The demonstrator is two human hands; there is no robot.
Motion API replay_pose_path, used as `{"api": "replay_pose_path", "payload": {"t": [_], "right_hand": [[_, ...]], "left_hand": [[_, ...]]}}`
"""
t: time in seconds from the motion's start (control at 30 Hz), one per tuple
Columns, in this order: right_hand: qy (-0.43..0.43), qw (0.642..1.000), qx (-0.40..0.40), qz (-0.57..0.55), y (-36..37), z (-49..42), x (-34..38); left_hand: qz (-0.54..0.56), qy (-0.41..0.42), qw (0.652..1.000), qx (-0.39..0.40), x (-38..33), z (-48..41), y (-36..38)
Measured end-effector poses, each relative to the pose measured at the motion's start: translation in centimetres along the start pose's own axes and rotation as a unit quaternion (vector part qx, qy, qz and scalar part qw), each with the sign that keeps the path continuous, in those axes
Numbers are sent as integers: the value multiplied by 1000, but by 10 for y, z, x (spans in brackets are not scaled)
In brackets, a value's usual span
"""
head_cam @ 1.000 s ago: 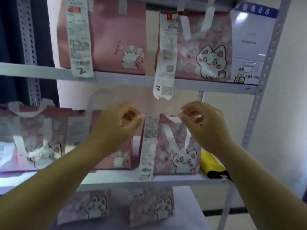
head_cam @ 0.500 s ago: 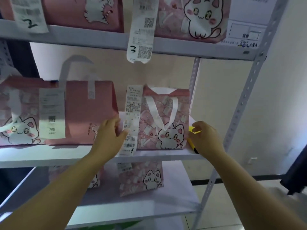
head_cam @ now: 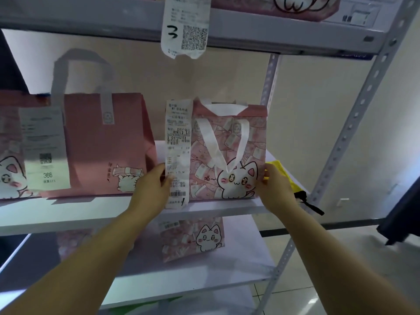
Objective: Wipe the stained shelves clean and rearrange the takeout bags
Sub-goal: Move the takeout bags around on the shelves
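Two bare forearms are stretched forward and upward toward the cat-print bag, which is stood upright on the middle shelf. The bag's lower left edge is pinched by the left hand, whose grip is closed over the long receipt hung down that side; "15.74" and a barcode can be read on it. The lower right edge is clasped by the right hand. Just right of the bag, a yellow cloth is partly seen. Left of the bag, a plain pink bag is stood, and further left a slip marked "366". Above the bag, a receipt marked "3" with a QR code is hung from the upper shelf.
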State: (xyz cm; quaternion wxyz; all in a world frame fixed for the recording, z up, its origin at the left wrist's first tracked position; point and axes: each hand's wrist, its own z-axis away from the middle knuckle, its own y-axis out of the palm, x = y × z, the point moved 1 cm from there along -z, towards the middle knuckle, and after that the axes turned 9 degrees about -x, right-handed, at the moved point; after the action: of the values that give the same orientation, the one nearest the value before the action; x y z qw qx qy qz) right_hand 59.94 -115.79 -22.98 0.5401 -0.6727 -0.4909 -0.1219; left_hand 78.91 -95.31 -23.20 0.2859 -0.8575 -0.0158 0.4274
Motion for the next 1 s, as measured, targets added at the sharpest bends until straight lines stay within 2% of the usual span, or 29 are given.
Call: {"api": "replay_pose_path", "payload": {"t": [0.13, 0.3, 0.47, 0.63, 0.83, 1.0], "right_hand": [[-16, 999, -44, -25, -11, 9, 0], [-35, 994, -62, -85, -31, 30, 3], [-58, 992, -62, -95, -50, 61, 3], [-44, 993, -52, -99, -65, 99, 7], [-69, 989, -70, -110, -79, 154, 35], [-101, 983, -73, -133, -81, 210, 76]], "left_hand": [[4, 12, 1000, -2, -8, 7, -5], [19, 9, 1000, -20, -22, 30, -21], [27, 2, 999, -23, -29, 60, -40], [44, 2, 999, -25, -29, 95, -66], [51, 8, 998, -32, -25, 131, -120], [27, 27, 998, -46, -18, 164, -192]]}}
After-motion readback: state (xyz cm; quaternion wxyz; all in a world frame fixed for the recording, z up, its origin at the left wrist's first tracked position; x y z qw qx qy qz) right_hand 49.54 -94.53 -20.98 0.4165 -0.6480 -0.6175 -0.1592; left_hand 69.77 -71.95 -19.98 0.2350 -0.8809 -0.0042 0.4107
